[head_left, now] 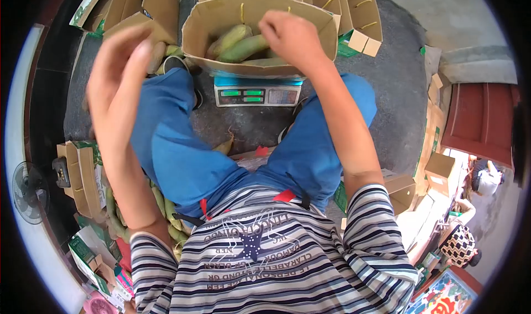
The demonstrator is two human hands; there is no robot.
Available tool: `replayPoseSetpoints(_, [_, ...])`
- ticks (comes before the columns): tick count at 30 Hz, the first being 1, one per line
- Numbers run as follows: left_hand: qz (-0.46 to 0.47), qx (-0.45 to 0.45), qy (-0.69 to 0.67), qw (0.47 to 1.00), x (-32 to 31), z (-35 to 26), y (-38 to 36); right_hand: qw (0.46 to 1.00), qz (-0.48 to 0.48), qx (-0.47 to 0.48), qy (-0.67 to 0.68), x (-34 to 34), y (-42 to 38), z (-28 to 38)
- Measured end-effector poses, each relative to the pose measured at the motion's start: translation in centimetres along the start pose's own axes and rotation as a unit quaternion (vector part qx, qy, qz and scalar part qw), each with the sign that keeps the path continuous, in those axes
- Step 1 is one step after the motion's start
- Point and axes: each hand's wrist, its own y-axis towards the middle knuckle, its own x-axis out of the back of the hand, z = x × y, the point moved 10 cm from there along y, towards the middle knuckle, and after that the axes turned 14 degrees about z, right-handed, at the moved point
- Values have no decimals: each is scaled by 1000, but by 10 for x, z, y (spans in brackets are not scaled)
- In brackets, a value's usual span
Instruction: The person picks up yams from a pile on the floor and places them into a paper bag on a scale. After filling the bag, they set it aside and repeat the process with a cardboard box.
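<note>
The right hand (290, 34) reaches into an open cardboard box (260, 15), fingers curled down over the corn (238, 43) lying inside; whether it grips an ear I cannot tell, since the fingertips are hidden behind the hand. The left hand (119, 65) is raised well left of the box, fingers loosely together and bent, holding nothing visible. Behind it more corn lies on the floor by another box. The box of corn sits on a scale (257, 92) with green displays, between the person's knees. The two hands are well apart. More ears lie under the left arm beside green-printed cartons (83, 181). The striped shirt (265, 253) bears printed writing, seen upside down and mostly unreadable. A fan (27, 192) stands at far left.
</note>
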Motion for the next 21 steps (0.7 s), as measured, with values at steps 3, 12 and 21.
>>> replayPoseSetpoints(3, [91, -11, 78, 993, -29, 19, 65, 989, -143, -30, 30, 57, -6, -22])
replayPoseSetpoints(12, [217, 240, 358, 876, -33, 217, 111, 961, -26, -258, 95, 65, -82, -185])
replayPoseSetpoints(21, [235, 272, 272, 893, -67, 240, 116, 891, 191, -379, 161, -29, -95, -233])
